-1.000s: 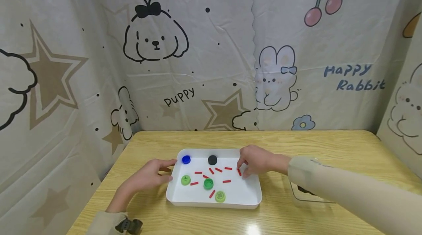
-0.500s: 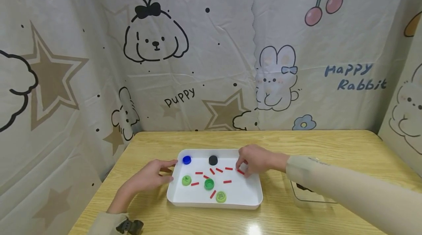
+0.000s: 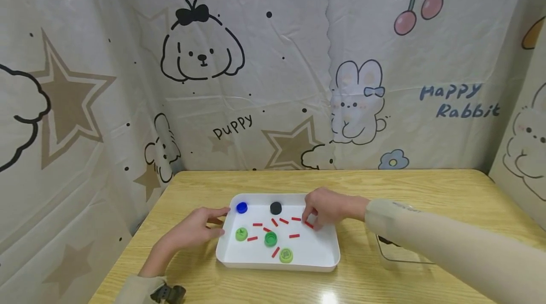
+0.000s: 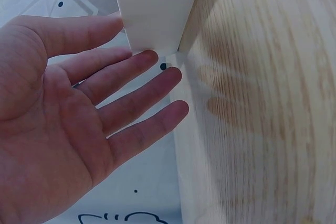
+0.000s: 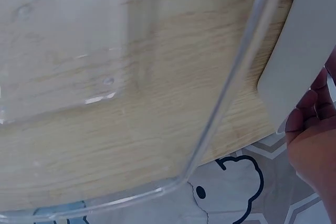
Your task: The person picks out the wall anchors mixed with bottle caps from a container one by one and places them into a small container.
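A white tray (image 3: 315, 252) lies on the table, holding several short red sticks (image 3: 294, 236). My left hand (image 3: 196, 229) is at its left side, fingers extended; in the left wrist view the thumb and index fingertips touch the tray's outer wall (image 4: 155, 9), the other fingers spread. Over the tray's right part, my right hand (image 3: 328, 207) pinches one red stick (image 3: 309, 224) between thumb and fingers. In the right wrist view, that hand (image 5: 315, 129) is partly seen behind the tray wall (image 5: 299, 56), its fingertips hidden.
In the tray sit a blue cap (image 3: 241, 207), a black cap (image 3: 276, 207), a green cap (image 3: 270, 239) and two light green caps (image 3: 286, 255). A clear plastic box (image 3: 401, 259) stands right of the tray, under my right forearm. A patterned cloth (image 3: 256, 57) hangs behind the table.
The red stick at my right fingers has turned from nearly upright to slanted. My right hand has shifted slightly left with it. My left hand has stayed at the tray's side.
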Available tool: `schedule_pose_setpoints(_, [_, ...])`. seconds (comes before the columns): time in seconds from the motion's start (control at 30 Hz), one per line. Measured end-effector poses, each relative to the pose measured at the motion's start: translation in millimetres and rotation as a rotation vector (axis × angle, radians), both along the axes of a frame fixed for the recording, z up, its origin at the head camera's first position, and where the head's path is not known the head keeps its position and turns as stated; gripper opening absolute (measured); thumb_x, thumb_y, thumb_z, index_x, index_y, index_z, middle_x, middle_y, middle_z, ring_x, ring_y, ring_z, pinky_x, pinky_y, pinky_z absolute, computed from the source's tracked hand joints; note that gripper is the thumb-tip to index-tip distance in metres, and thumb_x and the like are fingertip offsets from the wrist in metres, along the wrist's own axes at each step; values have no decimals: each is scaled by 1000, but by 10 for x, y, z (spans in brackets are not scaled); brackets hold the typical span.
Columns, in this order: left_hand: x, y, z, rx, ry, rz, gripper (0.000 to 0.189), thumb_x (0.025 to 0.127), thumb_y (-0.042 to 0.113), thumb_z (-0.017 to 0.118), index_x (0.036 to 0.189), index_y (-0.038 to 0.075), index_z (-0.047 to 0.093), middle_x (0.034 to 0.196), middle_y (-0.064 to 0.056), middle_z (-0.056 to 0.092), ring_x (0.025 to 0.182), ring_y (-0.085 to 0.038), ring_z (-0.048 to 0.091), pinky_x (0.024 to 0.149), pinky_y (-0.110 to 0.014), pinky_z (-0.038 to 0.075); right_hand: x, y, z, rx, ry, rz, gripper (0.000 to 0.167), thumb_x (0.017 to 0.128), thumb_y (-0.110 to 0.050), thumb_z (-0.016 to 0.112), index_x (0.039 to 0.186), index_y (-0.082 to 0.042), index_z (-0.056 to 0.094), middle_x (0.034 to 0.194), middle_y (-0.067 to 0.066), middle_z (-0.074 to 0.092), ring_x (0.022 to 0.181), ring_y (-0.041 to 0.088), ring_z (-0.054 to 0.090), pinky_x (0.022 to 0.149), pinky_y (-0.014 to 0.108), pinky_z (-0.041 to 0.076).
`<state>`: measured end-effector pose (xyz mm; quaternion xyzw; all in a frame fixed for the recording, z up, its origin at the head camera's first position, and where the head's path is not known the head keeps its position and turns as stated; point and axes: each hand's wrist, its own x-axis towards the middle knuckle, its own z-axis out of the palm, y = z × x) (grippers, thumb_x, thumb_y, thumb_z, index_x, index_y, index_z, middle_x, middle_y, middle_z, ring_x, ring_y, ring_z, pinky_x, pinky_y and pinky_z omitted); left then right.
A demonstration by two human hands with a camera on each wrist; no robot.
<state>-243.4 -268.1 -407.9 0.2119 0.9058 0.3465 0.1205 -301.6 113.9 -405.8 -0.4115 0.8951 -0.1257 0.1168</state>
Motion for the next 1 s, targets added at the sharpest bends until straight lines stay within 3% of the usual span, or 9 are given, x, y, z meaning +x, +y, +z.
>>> schedule_pose_setpoints(0.17, [2,7,0,-4,-3,6,56,97,0,71,149,-10,52,147,-27,57,118,-38,67,97,-51,57,-12,-32,-45,-65,-75,20,28,81,-4,92,107,-13,86,75,-7,56,67,5,46,63,21,42])
schedule_pose_setpoints(0.53, [4,17,5,1,-9,11,57,97,0,71,149,-9,52,147,-27,57,119,-38,67,97,-51,57,-12,-19,-49,-145,-223,-37,30,80,2,90,107,-10,86,78,-3,61,68,7,49,62,21,43])
schedule_pose_setpoints(0.83, [-5,-3,-8,15,-12,-4,57,97,1,71,150,-9,52,148,-28,56,119,-38,67,96,-49,58,-28,-31,-62,-153,-197,-24,29,79,3,90,105,-10,86,75,-5,60,66,5,50,61,21,43])
schedule_pose_setpoints(1.0, [-4,-35,-13,70,-32,-38,57,98,0,70,149,-13,49,149,-32,53,120,-41,67,97,-47,58,-18,-55,-86,-177,-135,45,28,78,3,89,103,-8,86,71,-8,59,65,1,49,62,20,44])
